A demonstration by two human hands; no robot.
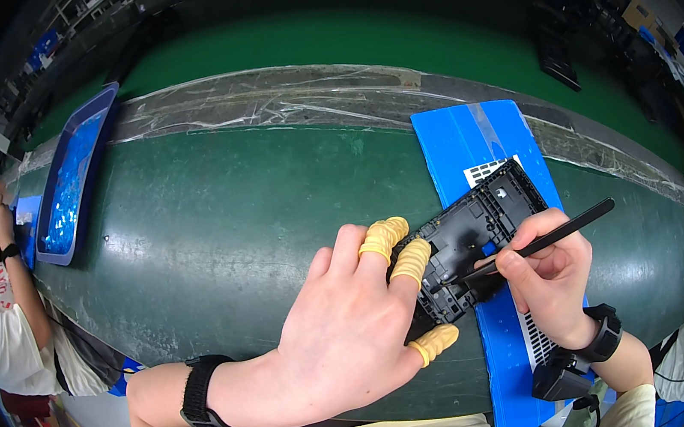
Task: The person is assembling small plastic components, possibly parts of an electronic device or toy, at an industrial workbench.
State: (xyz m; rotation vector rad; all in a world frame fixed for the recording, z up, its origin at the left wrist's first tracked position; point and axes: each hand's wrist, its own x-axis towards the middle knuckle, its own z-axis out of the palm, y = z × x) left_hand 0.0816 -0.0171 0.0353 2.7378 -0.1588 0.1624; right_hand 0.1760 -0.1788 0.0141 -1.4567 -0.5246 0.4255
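Observation:
A black phone housing [472, 227], its moulded inner side facing up, lies at a slant partly over a blue board [514, 372]. My left hand [347, 316] wears yellow finger cots and grips the housing's left end, with fingertips and thumb at its edges. A pair of slim black tweezers [573, 226] is pinched in the fingers of my right hand [553, 272]. Their tips reach down to the housing's lower middle; whether they hold anything I cannot tell. Close to the tips, a small blue patch [489, 249] shows on the housing.
White grid-patterned strips [487, 170] lie on the blue board, partly under the housing. A tray [74, 249] with shiny blue pieces stands at the far left of the green table [203, 206]. Clear tape [275, 101] covers the far edge. Other people sit at both sides.

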